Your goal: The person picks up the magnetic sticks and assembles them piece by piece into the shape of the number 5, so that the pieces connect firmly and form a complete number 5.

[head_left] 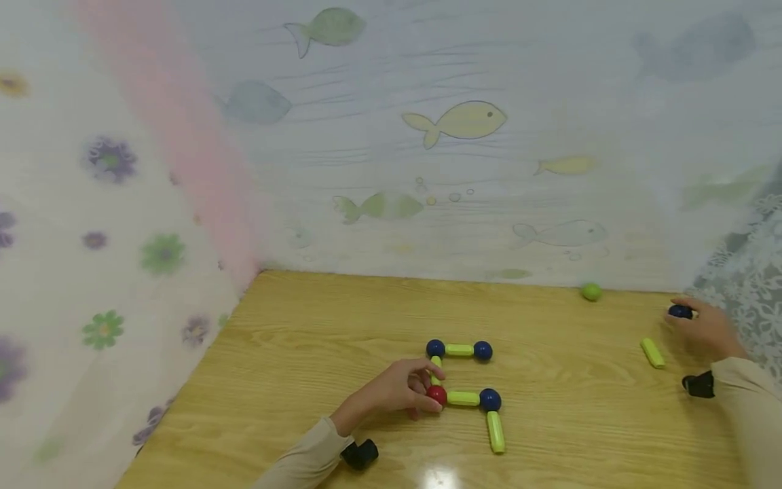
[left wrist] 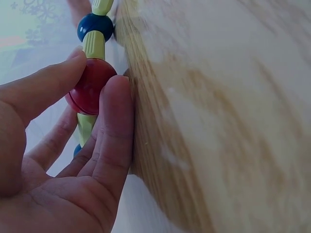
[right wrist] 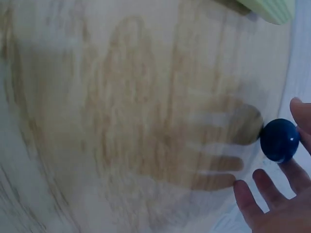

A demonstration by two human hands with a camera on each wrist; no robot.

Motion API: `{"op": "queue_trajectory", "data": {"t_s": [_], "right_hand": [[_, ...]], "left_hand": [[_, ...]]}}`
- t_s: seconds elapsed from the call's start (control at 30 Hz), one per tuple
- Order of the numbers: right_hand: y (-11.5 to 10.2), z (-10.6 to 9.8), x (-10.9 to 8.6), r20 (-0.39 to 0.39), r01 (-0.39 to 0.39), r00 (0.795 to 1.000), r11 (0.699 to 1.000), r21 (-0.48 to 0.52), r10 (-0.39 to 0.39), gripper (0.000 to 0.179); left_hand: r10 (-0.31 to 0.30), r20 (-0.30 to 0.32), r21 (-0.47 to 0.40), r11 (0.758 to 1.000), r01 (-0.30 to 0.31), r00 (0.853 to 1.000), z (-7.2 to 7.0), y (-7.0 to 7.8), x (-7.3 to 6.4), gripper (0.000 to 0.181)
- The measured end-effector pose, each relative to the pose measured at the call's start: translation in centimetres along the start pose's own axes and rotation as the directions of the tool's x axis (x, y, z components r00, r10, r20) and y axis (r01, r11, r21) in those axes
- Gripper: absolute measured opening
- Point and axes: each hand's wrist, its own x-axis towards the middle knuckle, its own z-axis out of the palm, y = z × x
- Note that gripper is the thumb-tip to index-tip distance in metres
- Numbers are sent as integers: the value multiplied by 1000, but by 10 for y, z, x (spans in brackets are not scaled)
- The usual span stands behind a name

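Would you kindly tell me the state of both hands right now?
Left hand: closed, pinching the red ball.
Right hand: closed around a blue ball.

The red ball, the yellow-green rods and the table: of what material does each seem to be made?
Red ball: glossy, probably plastic; it shows a seam-like line.
Yellow-green rods: likely moulded plastic, with ridged ends and soft sheen.
Table: wood or wood-look laminate, by its grain; reflections suggest a shiny coating.
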Motion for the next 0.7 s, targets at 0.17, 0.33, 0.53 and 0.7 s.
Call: {"op": "queue_trajectory", "data": {"t_s": [0.17, 0.33, 0.53, 0.7], "right_hand": [[4, 11, -2, -118, 3, 993, 1000, 29, 1, 42], [11, 16, -12, -185, -84, 977, 987, 137, 109, 46], [24, 15, -26, -189, -80, 976, 987, 142, 106, 53], [25, 16, -43, -120, -116, 980, 949, 293, 157, 39]], "left_hand": [[10, 0, -12, 1000, -10, 1000, 0, -1, -3, 37], [23, 1, -3, 1000, -23, 1000, -1, 1, -2, 37], [18, 5, 7, 1000, -18, 1000, -1, -1, 0, 38], [14, 4, 6, 1000, -14, 1000, -1, -1, 0, 39]]}}
